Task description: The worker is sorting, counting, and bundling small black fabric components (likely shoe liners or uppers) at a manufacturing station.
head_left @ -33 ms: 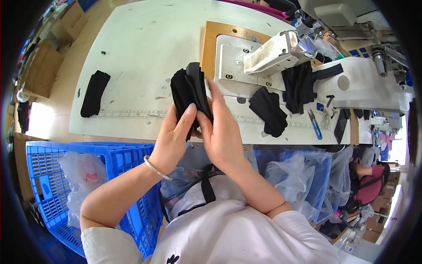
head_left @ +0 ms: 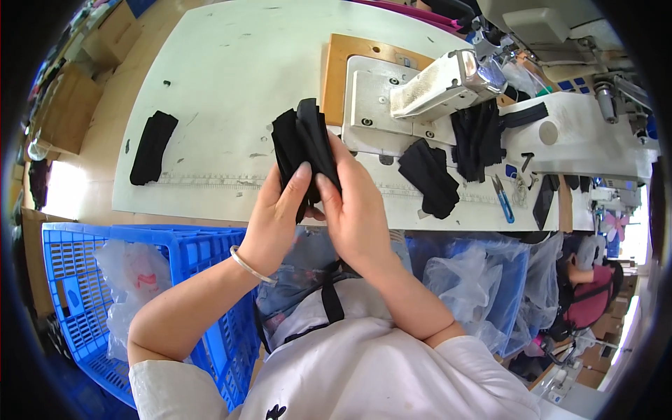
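The left hand [head_left: 276, 217] is bent round a bundle of folded black cloth strips [head_left: 304, 143], its thumb pressed on the front. The right hand [head_left: 360, 217] is closed on the same bundle from the other side, its thumb on the front too, with most of its fingers hidden. The bundle stands up between the hands, over the near side of a flat white table [head_left: 224, 84]. Well apart to the left lies a folded black cloth piece [head_left: 153, 148]. To the right is a folded black cloth stack [head_left: 429, 178], near a white metal sewing machine arm [head_left: 441, 87]. Farther right lie small blue-handled metal snips [head_left: 504, 201]. Down on the left is a blue plastic basket with slotted walls [head_left: 178, 259]
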Demonstrator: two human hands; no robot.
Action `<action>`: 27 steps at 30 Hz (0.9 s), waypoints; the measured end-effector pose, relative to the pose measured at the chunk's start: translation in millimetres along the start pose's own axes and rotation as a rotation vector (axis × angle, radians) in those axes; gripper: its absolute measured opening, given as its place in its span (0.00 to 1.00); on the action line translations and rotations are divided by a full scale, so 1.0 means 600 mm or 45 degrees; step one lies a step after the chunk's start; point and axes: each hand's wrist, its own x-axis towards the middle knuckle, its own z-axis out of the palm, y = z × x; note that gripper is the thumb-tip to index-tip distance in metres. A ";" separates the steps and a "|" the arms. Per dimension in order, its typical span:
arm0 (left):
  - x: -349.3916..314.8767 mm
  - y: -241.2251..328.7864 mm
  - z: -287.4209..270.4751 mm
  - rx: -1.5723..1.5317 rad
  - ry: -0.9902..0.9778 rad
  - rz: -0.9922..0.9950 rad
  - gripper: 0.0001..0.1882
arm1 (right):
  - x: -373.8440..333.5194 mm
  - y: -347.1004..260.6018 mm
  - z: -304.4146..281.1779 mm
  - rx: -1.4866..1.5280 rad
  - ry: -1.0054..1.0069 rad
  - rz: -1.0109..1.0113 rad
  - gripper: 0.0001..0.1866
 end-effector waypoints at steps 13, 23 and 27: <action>0.002 0.000 -0.009 0.055 0.033 -0.026 0.13 | 0.010 0.000 -0.002 -0.025 0.104 0.092 0.22; 0.001 -0.005 -0.012 0.074 0.022 0.032 0.15 | 0.012 -0.007 0.002 -0.048 -0.221 -0.061 0.23; 0.003 -0.006 -0.021 0.042 -0.017 -0.050 0.14 | 0.011 0.000 -0.004 0.224 -0.157 0.280 0.20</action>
